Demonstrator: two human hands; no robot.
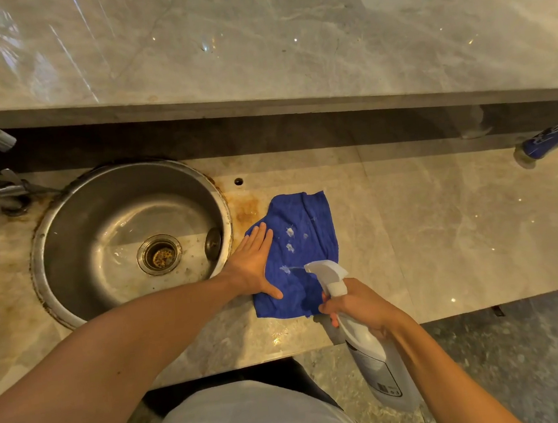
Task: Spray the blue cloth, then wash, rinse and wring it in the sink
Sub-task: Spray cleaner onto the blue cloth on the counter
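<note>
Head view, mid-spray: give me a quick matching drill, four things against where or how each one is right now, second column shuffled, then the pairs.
Things:
1. blue cloth
2. spray bottle
3. left hand
4. sink

States:
A. round steel basin left of the cloth, drain uncovered
B. spread on the counter, dotted with white foam spots
C. flat, fingers straight, pressing the cloth's left side
D. gripped in the right hand, nozzle aimed at the cloth

Pairs: 1-B, 2-D, 3-C, 4-A
</note>
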